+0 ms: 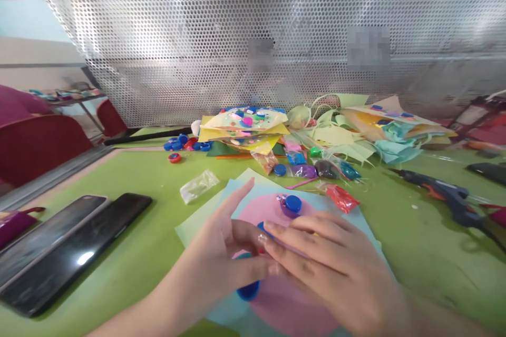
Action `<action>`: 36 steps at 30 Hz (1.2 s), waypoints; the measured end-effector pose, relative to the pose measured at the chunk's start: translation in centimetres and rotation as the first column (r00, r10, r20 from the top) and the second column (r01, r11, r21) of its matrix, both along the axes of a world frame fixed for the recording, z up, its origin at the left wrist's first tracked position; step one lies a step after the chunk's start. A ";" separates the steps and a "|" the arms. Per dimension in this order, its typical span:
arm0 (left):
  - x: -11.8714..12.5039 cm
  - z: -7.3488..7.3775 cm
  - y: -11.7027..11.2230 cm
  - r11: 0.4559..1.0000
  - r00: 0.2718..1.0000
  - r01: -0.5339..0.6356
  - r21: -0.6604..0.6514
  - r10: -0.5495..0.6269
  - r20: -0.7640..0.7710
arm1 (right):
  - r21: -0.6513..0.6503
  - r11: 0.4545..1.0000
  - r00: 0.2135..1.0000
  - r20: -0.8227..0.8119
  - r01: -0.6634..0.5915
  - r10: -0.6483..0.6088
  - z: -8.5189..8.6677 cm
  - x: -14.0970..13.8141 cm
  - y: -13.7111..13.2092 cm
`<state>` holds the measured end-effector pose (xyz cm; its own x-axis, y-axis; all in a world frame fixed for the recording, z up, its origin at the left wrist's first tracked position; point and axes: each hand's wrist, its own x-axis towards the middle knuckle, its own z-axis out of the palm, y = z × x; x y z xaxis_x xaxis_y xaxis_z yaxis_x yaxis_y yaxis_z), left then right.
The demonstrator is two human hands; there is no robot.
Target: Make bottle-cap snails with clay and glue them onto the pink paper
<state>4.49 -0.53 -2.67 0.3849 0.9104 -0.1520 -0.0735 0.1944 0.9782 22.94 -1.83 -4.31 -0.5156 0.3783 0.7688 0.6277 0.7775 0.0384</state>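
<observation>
My left hand (221, 253) has one finger raised, while its other fingers bend in behind my right hand. Across them lies my right hand (328, 263), its fingers close together and pressed against the left fingertips. A speck of red shows between the hands; whatever they hold is mostly hidden. Beneath them is a pink paper circle (292, 305) on a light blue sheet (223, 308). On the pink circle sits a blue bottle cap (293, 204) with small eye-like beads beside it. Another blue cap (248, 290) is partly covered by my left thumb.
Two phones (98, 242) lie at left. A glue gun (446, 195) rests at right. Clay packets (340, 197), loose caps (176, 142) and stacked decorated papers (245, 129) lie towards the back, before a perforated metal panel (197, 37). A clear plastic bag (198, 186) is on the green table.
</observation>
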 end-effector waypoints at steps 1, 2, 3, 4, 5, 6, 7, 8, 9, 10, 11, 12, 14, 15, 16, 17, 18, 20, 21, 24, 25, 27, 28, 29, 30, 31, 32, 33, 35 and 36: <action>0.1 0.0 0.0 1.000 1.000 -0.008 0.000 0.008 -0.003 | -0.006 1.000 1.000 -0.006 0.000 0.000 0.0 0.0 0.0; 0.2 0.0 0.1 1.000 1.000 -0.020 -0.001 0.020 -0.006 | -0.017 1.000 1.000 -0.011 0.000 0.000 0.0 0.0 0.1; 0.2 0.0 0.1 1.000 0.999 -0.031 -0.003 0.031 -0.009 | -0.031 1.000 1.000 -0.016 0.000 0.000 -0.1 -0.1 0.2; 0.4 0.1 0.0 0.999 0.999 -0.042 -0.007 0.042 -0.010 | -0.046 0.999 1.000 -0.015 -0.002 0.001 -0.2 -0.1 0.2; 0.5 0.1 0.0 0.998 0.998 -0.055 -0.013 0.055 -0.009 | -0.055 0.998 1.000 -0.013 0.001 -0.002 -0.3 -0.1 0.3; 0.6 0.2 -0.1 0.998 0.998 -0.067 -0.020 0.067 -0.005 | -0.052 0.999 1.000 -0.011 0.005 -0.005 -0.3 0.0 0.3; 0.6 0.2 -0.1 0.996 0.997 -0.080 -0.033 0.080 0.003 | -0.043 0.999 1.000 -0.011 0.007 -0.008 -0.3 0.1 0.4; 0.7 0.3 -0.2 0.995 0.996 -0.087 -0.050 0.088 0.018 | -0.030 1.000 1.000 -0.014 0.006 -0.007 -0.2 0.2 0.3; 0.7 0.3 -0.2 0.994 0.995 -0.086 -0.072 0.089 0.037 | -0.025 1.000 1.000 -0.021 0.001 -0.001 0.1 0.3 0.3; 0.6 0.4 -0.1 0.992 0.994 -0.083 -0.091 0.089 0.060 | -0.028 0.999 0.999 -0.034 -0.016 0.015 0.5 0.5 0.2; 0.4 0.5 0.1 0.991 0.992 -0.079 -0.109 0.089 0.086 | -0.043 0.999 0.998 -0.058 -0.033 0.030 1.0 0.7 0.2; 0.2 0.6 0.3 0.989 0.989 -0.086 -0.119 0.100 0.113 | -0.077 0.996 0.995 -0.091 -0.045 0.038 1.5 0.9 0.1; -0.4 0.8 0.8 0.982 0.976 -0.142 -0.127 0.160 0.148 | -0.156 0.987 0.978 -0.208 -0.038 0.005 2.4 1.3 0.2; -0.6 0.9 1.1 0.975 0.967 -0.177 -0.130 0.197 0.160 | -0.202 0.979 0.961 -0.275 -0.020 -0.037 2.6 1.5 0.4; -0.9 0.9 1.3 0.969 0.959 -0.205 -0.137 0.227 0.168 | -0.246 0.969 0.940 -0.330 -0.003 -0.081 2.7 1.6 0.5; -1.0 1.0 1.4 0.966 0.955 -0.215 -0.144 0.239 0.173 | -0.286 0.958 0.925 -0.364 0.006 -0.114 2.6 1.6 0.8; -1.1 1.0 1.5 0.967 0.956 -0.209 -0.145 0.233 0.177 | -0.315 0.949 0.919 -0.374 -0.001 -0.123 2.4 1.6 1.0; -1.2 1.1 1.5 0.978 0.964 -0.168 -0.124 0.189 0.186 | -0.354 0.934 0.931 -0.353 -0.041 -0.093 1.9 1.4 1.4; -1.1 1.1 1.4 0.983 0.968 -0.149 -0.104 0.166 0.186 | -0.371 0.926 0.937 -0.343 -0.068 -0.069 1.6 1.2 1.5; -1.1 1.0 1.2 0.993 0.978 -0.109 -0.047 0.115 0.175 | -0.445 0.887 0.931 -0.363 -0.125 -0.051 1.3 0.9 1.6; -1.1 0.9 1.2 0.994 0.980 -0.102 -0.033 0.106 0.171 | -0.464 0.876 0.925 -0.376 -0.136 -0.056 1.3 0.8 1.5; -1.2 0.9 1.2 0.995 0.981 -0.096 -0.009 0.096 0.168 | -0.491 0.858 0.914 -0.399 -0.151 -0.068 1.4 0.7 1.5; -1.2 0.8 1.2 0.995 0.981 -0.096 0.004 0.094 0.168 | -0.498 0.853 0.909 -0.410 -0.159 -0.070 1.4 0.7 1.4; -1.3 0.8 1.2 0.995 0.982 -0.095 0.019 0.091 0.166 | -0.502 0.850 0.907 -0.415 -0.163 -0.071 1.4 0.7 1.4; -1.3 0.8 1.2 0.995 0.983 -0.094 0.037 0.087 0.161 | -0.505 0.848 0.909 -0.412 -0.162 -0.072 1.3 0.7 1.4; -1.3 0.8 1.2 0.994 0.985 -0.091 0.059 0.082 0.152 | -0.511 0.845 0.914 -0.399 -0.157 -0.071 1.3 0.8 1.4; -1.3 0.8 1.2 0.992 0.988 -0.089 0.088 0.076 0.137 | -0.515 0.844 0.923 -0.380 -0.149 -0.068 1.2 0.8 1.4; -1.3 0.8 1.2 0.989 0.991 -0.090 0.120 0.076 0.114 | -0.520 0.843 0.933 -0.353 -0.136 -0.067 1.2 0.9 1.4; -1.3 0.8 1.2 0.978 0.994 -0.103 0.181 0.094 0.057 | -0.530 0.842 0.951 -0.301 -0.100 -0.076 1.1 1.0 1.5; -1.3 0.8 1.3 0.973 0.994 -0.111 0.204 0.108 0.026 | -0.531 0.843 0.955 -0.283 -0.084 -0.084 1.1 1.1 1.6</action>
<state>3.22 0.76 -1.87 0.2823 0.9582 0.0472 -0.0980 -0.0201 0.9950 23.99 -0.27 -3.22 -0.3065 0.7703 0.5592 0.5456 0.6235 -0.5599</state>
